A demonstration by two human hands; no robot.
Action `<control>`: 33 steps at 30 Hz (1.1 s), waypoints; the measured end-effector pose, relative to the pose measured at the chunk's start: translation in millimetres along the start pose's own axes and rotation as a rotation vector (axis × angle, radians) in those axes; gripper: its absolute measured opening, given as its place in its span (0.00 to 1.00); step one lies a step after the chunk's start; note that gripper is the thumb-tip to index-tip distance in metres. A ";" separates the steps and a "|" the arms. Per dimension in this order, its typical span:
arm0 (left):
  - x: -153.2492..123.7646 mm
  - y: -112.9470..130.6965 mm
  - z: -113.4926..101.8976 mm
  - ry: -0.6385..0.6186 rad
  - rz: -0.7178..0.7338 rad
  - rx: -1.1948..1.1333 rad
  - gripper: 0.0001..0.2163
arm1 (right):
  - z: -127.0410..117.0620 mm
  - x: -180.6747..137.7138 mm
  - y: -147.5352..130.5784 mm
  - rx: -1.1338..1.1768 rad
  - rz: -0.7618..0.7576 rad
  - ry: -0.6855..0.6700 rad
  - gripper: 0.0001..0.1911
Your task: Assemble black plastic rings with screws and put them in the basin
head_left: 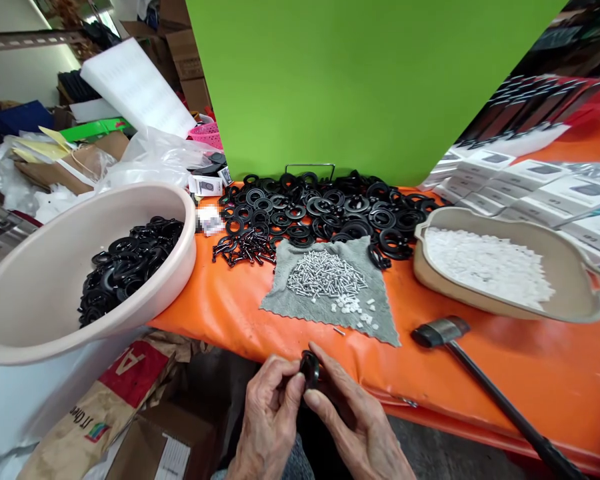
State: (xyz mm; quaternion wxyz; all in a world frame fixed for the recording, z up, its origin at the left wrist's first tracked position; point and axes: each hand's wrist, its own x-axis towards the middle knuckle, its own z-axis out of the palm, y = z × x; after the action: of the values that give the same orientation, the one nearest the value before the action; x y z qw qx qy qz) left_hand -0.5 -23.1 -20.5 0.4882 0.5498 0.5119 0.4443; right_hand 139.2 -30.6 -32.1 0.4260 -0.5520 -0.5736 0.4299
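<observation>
Bright, even illumination is recorded, though no source is shown. Shadows are soft and weak. Small specular highlights are seen on the black rings (330, 213) and the orange cover (505, 393). Wide-angle distortion is evident toward the frame edges, where the boxes (535, 193) at right are stretched. A pixelated patch (210, 220) is present left of center. Fine detail is slightly softened throughout.

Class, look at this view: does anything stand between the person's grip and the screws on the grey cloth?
Nothing visible blocks the way. The left-hand grip and right-hand grip hold a black ring; only the orange table cover and the grey cloth lie before the screws.
</observation>
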 end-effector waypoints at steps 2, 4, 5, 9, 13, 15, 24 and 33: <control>-0.1 0.9 -2.1 0.003 0.008 -0.009 0.08 | -1.1 -1.8 2.2 0.026 0.004 -0.041 0.24; -0.2 1.9 -4.9 -0.005 0.007 -0.023 0.08 | -1.3 -4.7 6.0 0.020 0.004 -0.051 0.24; -0.4 2.4 -6.6 -0.016 0.000 -0.033 0.08 | -1.4 -6.4 8.4 0.012 0.003 -0.054 0.24; -1.8 4.2 -13.9 -0.073 -0.043 -0.069 0.08 | -3.0 -12.7 16.1 -0.017 0.006 -0.113 0.26; -2.8 2.8 -16.5 -0.087 -0.062 -0.074 0.08 | -1.8 -14.5 14.6 -0.053 0.043 -0.118 0.28; -3.4 0.8 -15.5 -0.068 -0.061 -0.073 0.07 | 1.4 -13.4 10.7 -0.074 0.033 -0.093 0.27; -7.1 -3.1 -12.9 -0.072 -0.104 -0.130 0.08 | 7.0 -13.4 6.8 0.009 0.069 -0.093 0.26; -10.0 4.8 -6.0 0.032 -0.089 -0.107 0.09 | 9.1 -17.6 6.5 0.240 0.088 -0.133 0.28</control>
State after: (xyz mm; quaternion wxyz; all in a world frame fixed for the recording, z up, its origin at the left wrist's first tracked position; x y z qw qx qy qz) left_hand -6.6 -32.6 -14.8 0.5281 0.4923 0.5191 0.4575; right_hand 132.7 -48.2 -41.0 0.4308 -0.4920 -0.5204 0.5492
